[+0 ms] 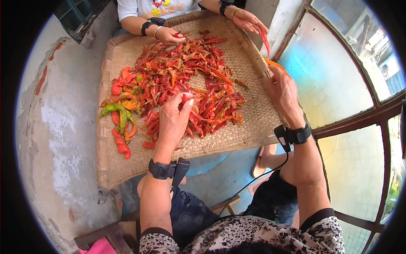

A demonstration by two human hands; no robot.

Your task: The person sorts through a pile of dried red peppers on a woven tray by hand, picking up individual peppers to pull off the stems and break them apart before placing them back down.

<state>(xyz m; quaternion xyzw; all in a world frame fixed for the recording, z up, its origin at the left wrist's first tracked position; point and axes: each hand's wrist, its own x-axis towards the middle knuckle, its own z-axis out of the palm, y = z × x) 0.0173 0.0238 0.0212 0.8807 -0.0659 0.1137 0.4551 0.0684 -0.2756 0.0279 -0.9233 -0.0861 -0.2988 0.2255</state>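
Observation:
My left hand (pixel 174 116) is above the near part of a heap of dried red chili peppers (pixel 180 68), its thumb and fingers pinching a red chili pepper (pixel 185 97). Beyond the right rim of the woven bamboo tray (pixel 260 114), my right hand (pixel 284 90) has its fingers curled, and whether they hold anything is hidden. Just behind that hand shows part of an orange object (pixel 276 64). Fresher red, orange and green peppers (pixel 122 109) lie grouped along the tray's left side.
Across the tray, another person's hand (pixel 171 35) holds a red pepper. That person's other hand (pixel 245 20) dangles a long red pepper (pixel 265 43) past the right rim. A framed window (pixel 345 165) stands close on the right, a peeling wall (pixel 63 127) on the left.

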